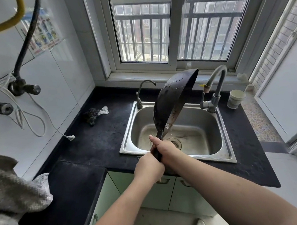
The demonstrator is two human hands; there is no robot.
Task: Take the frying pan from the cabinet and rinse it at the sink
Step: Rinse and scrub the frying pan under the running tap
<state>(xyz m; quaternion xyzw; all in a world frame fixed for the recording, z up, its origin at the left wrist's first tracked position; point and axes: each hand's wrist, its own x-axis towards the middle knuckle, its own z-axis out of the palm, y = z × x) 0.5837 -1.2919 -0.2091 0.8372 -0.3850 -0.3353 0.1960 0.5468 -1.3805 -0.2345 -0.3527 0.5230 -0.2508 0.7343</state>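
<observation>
Over sink [221,152], frying pan [172,100] tilted, handle toward person, both hands [164,148] gripping

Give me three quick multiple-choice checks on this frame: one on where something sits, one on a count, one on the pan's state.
1. Where is the paper cup?
A. in the sink basin
B. on the counter right of the sink
C. on the window sill

2. How many faucets stand at the sink's back edge?
A. one
B. two
C. three

3. How is the frying pan held?
A. flat on the counter
B. upside down in the basin
C. tipped up on edge over the basin

Answers:
1 B, it stands on the dark counter beside the large faucet.
2 B, a small faucet and the large one.
3 C, the left hand and right hand grip its handle, water draining below.
</observation>
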